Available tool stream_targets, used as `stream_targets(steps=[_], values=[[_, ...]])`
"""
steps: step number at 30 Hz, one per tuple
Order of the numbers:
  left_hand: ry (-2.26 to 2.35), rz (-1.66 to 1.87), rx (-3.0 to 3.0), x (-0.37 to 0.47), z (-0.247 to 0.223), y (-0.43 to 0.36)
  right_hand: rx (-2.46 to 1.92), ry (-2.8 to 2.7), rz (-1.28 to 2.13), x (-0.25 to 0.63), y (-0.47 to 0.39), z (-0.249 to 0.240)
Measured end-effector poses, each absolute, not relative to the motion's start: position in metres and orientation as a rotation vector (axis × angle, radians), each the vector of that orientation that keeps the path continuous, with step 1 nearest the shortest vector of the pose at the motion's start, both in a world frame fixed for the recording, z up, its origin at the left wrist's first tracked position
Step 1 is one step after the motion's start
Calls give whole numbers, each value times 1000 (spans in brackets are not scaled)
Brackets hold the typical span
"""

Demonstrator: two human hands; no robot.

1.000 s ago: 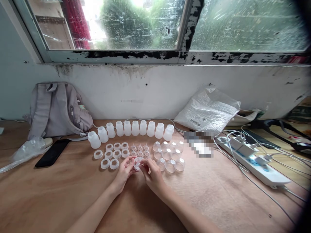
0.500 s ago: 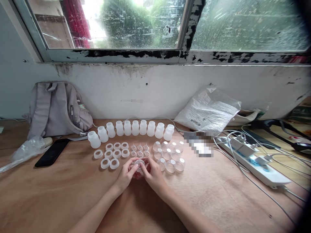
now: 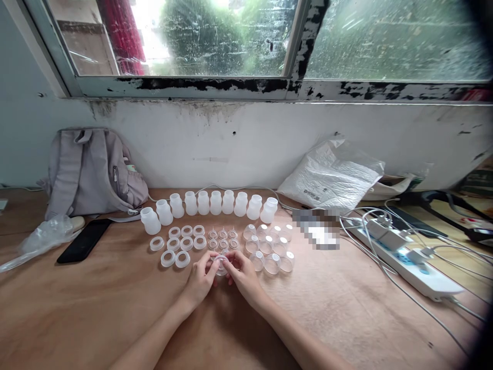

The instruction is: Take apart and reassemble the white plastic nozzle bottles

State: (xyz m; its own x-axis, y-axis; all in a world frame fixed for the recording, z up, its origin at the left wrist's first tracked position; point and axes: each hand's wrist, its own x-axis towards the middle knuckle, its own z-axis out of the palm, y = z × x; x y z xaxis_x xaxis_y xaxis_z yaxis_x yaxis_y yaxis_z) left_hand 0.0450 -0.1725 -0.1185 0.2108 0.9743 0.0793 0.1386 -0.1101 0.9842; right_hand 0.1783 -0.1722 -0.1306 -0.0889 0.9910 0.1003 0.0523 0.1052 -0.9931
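Observation:
My left hand (image 3: 201, 273) and my right hand (image 3: 239, 270) meet at the table's middle, fingers closed around a small translucent ring-shaped piece (image 3: 221, 266). Both thumbs press on its upper side; whether it is one part or two joined parts I cannot tell. Just beyond my fingertips lie several clear bottle nipples (image 3: 222, 235) in rows. To the left are translucent screw rings (image 3: 186, 243), and to the right, near my right hand, sit clear dome caps (image 3: 271, 263). Small frosted bottles (image 3: 203, 203) stand upright in an arc behind them.
On the left are a grey backpack (image 3: 87, 172), a black phone (image 3: 83, 241) and a clear plastic bag (image 3: 46, 236). At the right lie a silvery plastic package (image 3: 331, 174) and a white power strip (image 3: 419, 272) with tangled cables. A wall with a window rises behind the table.
My fingers have shifted slightly around the ring-shaped piece, which now tilts differently. Both hands stay in nearly the same place. The laid-out parts have not moved.

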Motion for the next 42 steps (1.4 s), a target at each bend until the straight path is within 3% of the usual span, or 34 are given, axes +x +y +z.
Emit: stream_targets(steps=[14, 42], values=[[1192, 1006, 1637, 44, -122, -172, -1177, -1463, 923, 173, -176, -135], [1297, 968, 1952, 41, -130, -171, -1029, -1387, 1099, 176, -175, -134]])
